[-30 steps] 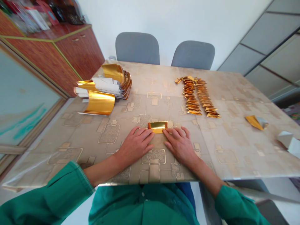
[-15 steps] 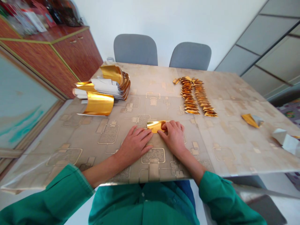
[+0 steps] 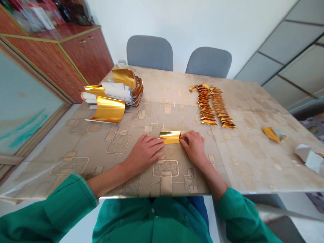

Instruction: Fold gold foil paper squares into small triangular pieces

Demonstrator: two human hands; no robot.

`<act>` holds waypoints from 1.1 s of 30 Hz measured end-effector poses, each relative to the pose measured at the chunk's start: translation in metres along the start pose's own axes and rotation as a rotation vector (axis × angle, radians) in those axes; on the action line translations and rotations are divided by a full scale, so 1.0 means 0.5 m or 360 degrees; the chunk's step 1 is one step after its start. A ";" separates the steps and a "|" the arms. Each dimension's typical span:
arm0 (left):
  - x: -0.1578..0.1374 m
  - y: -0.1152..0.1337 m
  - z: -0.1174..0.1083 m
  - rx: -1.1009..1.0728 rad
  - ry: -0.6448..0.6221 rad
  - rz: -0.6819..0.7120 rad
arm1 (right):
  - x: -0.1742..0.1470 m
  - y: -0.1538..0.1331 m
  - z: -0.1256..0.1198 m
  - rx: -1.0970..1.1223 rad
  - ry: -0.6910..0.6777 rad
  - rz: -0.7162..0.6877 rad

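A small rectangle of gold foil paper (image 3: 170, 137), which looks folded, lies on the table in front of me. My left hand (image 3: 145, 149) rests flat, fingers stretched out, with its fingertips on the paper's left end. At the right end, my right hand (image 3: 193, 143) pinches the edge between thumb and fingers. To the far left are a pile of gold and white paper sheets (image 3: 118, 91) and a curled gold sheet (image 3: 108, 109) in front of it. Two rows of folded gold pieces (image 3: 206, 104) stand behind my right hand.
The patterned tablecloth (image 3: 141, 118) covers the table. A gold folded piece (image 3: 272, 134) and some white paper (image 3: 314, 160) lie near the right side. Two grey chairs (image 3: 150, 52) stand behind, with a wooden cabinet (image 3: 88, 57) at the left.
My right hand has slid slightly to the right, from on top of the gold paper to its right edge, so more of its surface shows. The left hand stays on the left end.
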State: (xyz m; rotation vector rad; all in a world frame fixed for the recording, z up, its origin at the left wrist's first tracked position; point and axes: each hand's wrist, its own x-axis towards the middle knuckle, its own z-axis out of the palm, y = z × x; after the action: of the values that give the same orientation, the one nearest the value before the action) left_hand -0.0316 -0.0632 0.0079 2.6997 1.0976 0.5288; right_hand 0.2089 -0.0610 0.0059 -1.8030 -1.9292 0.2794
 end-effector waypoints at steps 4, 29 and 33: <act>0.045 -0.014 0.004 -0.0064 0.0104 -0.0016 | 0.030 0.011 -0.015 0.0044 -0.0098 -0.0007; 0.046 0.002 0.015 0.0126 0.0135 0.0097 | 0.055 0.014 -0.022 0.0443 -0.0190 -0.0309; 0.044 0.005 0.018 0.0163 0.0159 0.0079 | 0.055 0.022 -0.016 0.0328 -0.0304 -0.0367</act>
State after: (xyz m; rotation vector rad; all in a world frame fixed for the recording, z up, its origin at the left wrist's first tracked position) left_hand -0.0117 -0.0499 0.0059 2.8226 1.1136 0.6391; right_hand 0.2222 -0.0344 0.0132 -1.4516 -2.1292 0.5656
